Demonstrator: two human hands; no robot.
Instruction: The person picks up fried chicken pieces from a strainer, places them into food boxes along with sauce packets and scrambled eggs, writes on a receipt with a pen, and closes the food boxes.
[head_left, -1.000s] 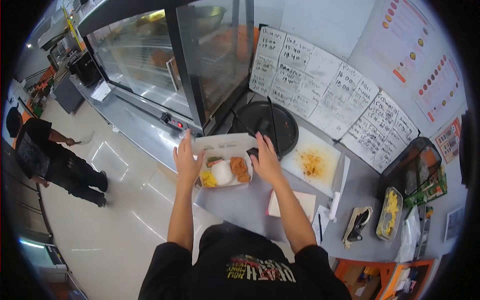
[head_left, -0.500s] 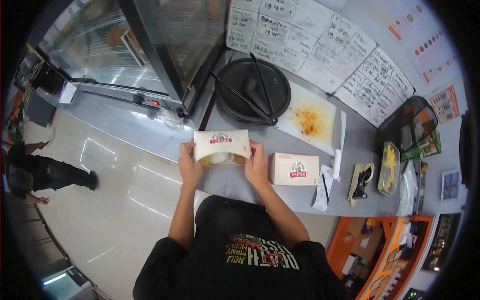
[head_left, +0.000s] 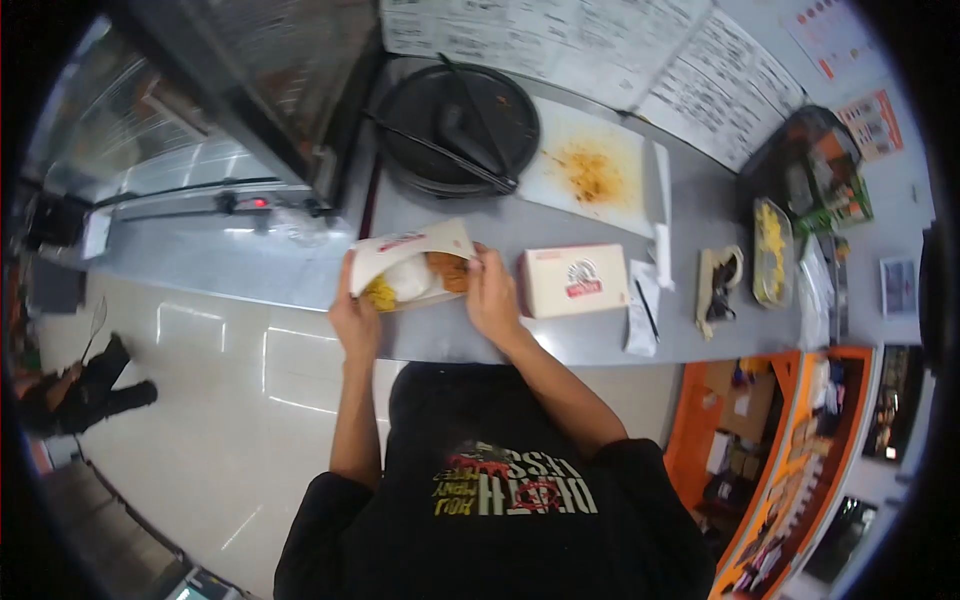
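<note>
A cardboard meal box [head_left: 418, 241] is between my two hands, its lid raised at the front and tilted. Through the gap show white rice [head_left: 410, 278], yellow shredded food [head_left: 380, 294] and a brown fried piece [head_left: 449, 271], which looks like chicken. My left hand [head_left: 356, 322] is wrapped round the box's left side, thumb towards me. On the right side, my right hand [head_left: 493, 300] grips the edge near the fried piece. The fingers beneath the box are hidden. Just right of that hand stands a closed meal box [head_left: 545, 283] with a red logo.
Behind lie a black round pan [head_left: 410, 150] with tongs [head_left: 440, 150] across it, a stained cutting board [head_left: 570, 185] and a white-handled knife [head_left: 662, 240]. Rightwards are a receipt with a pen [head_left: 643, 300], a tape dispenser [head_left: 718, 285] and a food container [head_left: 772, 250]. A glass cabinet [head_left: 250, 190] stands left; another person [head_left: 85, 385] is beyond.
The held box now sits tilted, and its lid is angled so more rice and the fried piece show. The view has shifted. The other person at left has changed pose, holding a long-handled utensil.
</note>
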